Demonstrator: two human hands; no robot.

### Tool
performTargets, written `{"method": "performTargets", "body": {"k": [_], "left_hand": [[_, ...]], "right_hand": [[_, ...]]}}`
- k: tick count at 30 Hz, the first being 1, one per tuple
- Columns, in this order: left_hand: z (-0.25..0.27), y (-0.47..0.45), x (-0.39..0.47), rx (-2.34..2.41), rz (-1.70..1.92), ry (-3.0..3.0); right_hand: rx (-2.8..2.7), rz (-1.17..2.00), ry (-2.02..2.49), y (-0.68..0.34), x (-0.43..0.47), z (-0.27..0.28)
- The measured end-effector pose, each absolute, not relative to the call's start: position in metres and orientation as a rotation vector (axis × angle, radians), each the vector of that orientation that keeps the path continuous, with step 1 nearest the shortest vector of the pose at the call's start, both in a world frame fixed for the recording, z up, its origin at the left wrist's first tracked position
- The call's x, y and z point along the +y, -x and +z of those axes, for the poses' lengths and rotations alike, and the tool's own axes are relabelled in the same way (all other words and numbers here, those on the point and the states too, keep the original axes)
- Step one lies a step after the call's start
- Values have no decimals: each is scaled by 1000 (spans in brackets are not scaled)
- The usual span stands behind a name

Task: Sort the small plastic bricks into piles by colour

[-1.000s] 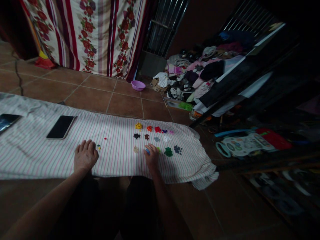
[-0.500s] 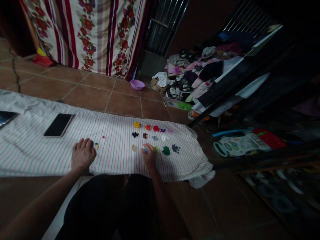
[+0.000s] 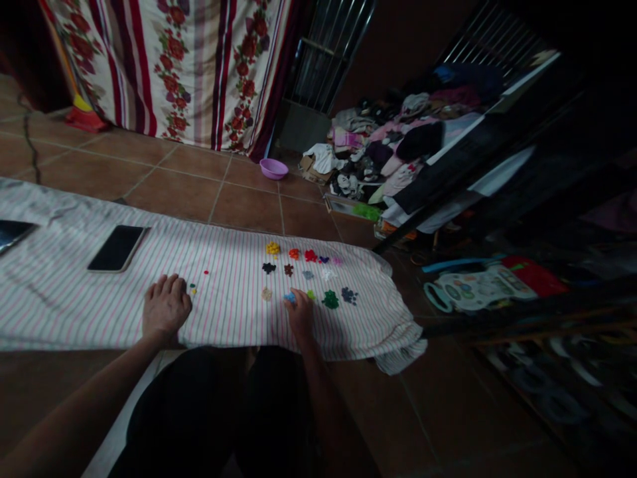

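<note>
My left hand (image 3: 166,307) lies palm down on the striped cloth (image 3: 233,318), fingers laid out, with nothing visible in it. Just right of its fingertips are a tiny green piece (image 3: 192,285) and a yellow piece (image 3: 194,292); a small red piece (image 3: 206,272) lies farther off. My right hand (image 3: 301,315) is at the small light-blue pieces (image 3: 289,297), its thumb and forefinger apart beside them. Partly behind its fingers is a lime-green pile (image 3: 311,295). Around it sit a beige pile (image 3: 267,293), a dark green pile (image 3: 330,299) and a grey-blue pile (image 3: 349,295).
Farther back on the cloth are yellow (image 3: 273,248), orange (image 3: 294,253), red (image 3: 310,255), black (image 3: 269,268) and brown (image 3: 288,270) piles. A phone (image 3: 117,249) lies at left. Beyond, a purple basin (image 3: 273,168) and heaped clothes (image 3: 383,139) are on the floor.
My right hand has shifted slightly right and its fingers have come off the light-blue pieces, which show more now. My left hand has stayed in place.
</note>
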State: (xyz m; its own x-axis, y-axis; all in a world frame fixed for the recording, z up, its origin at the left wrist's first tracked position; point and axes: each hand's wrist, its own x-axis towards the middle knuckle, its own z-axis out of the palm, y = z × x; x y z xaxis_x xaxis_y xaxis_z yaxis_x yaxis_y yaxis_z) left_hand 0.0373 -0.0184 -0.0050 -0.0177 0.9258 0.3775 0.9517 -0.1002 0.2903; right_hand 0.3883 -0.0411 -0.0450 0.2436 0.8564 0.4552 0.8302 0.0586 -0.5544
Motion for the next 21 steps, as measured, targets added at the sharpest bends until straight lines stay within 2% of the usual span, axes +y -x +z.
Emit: {"method": "performTargets", "body": {"k": [21], "left_hand": [[-4,-39,-18,-2101,-717,2166]], "right_hand": [[-1631,-42,1745,-381,-37,-39]]}}
